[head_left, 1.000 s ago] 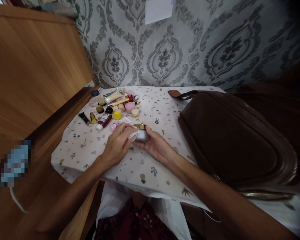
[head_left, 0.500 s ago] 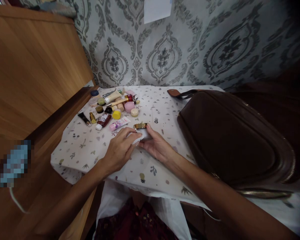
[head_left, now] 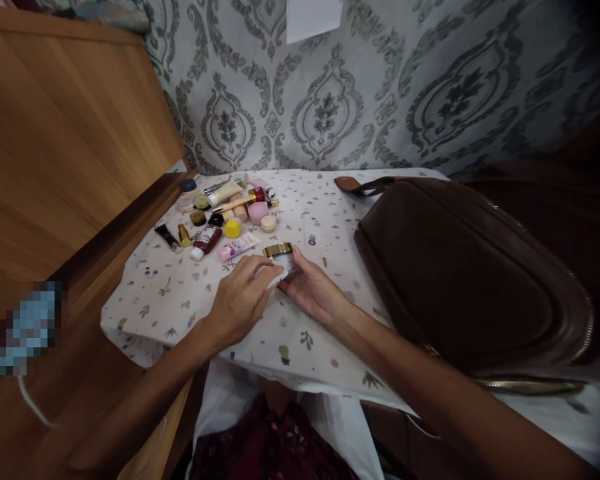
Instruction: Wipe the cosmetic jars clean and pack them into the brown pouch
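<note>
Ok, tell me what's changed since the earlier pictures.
The left hand has moved its white cloth rightward on the jar, uncovering the pink tube; the jar has turned, showing more gold band. The right hand kept its grip; the brown bag stayed put.

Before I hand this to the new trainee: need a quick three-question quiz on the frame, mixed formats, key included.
1. Which of the hands holds the white wipe? A) left B) right C) neither
2. True or false: the brown bag lies to the right of the cosmetics.
3. Fill in: the right hand grips a jar with a ____ lid.

Key: 1. A, the left hand. 2. True. 3. Gold.
</note>
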A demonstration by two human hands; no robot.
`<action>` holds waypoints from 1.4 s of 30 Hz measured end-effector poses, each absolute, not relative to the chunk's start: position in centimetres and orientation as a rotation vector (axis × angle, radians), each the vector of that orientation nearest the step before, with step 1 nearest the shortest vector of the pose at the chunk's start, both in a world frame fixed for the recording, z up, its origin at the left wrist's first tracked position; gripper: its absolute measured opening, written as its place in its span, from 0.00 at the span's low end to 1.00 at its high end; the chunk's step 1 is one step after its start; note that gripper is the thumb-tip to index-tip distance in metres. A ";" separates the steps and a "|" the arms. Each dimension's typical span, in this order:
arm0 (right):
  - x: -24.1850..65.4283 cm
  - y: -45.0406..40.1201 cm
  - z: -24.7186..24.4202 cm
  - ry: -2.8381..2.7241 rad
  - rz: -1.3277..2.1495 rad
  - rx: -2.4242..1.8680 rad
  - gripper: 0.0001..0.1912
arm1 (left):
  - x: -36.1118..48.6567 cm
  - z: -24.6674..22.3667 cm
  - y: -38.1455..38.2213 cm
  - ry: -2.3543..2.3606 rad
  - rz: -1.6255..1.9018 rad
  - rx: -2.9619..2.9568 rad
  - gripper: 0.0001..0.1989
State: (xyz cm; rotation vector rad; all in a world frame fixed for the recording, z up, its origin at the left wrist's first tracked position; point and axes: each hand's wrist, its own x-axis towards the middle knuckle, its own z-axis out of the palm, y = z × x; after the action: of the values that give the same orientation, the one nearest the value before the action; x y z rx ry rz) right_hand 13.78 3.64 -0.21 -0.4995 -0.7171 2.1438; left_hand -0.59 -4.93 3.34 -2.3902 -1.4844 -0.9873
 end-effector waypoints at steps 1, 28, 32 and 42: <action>13.8 3.6 -0.2 -0.725 2.138 -0.498 0.12 | -0.6 3.4 -4.9 -1.486 -0.986 -2.395 0.13; 14.0 3.1 0.0 -0.864 2.118 -0.449 0.17 | -0.8 4.2 -4.7 -1.547 -0.983 -2.311 0.12; 13.9 3.0 0.4 -0.850 2.109 -0.437 0.20 | -0.4 4.0 -5.2 -1.488 -0.924 -2.337 0.13; 14.0 2.9 0.3 -0.821 2.176 -0.465 0.15 | -0.4 4.4 -4.5 -1.527 -0.927 -2.321 0.13</action>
State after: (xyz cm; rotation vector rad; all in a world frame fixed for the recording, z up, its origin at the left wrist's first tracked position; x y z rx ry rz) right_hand 13.98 2.91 0.27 -0.4655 -0.8210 2.1760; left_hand -0.36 -4.48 4.39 -2.3207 -1.5269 -0.9273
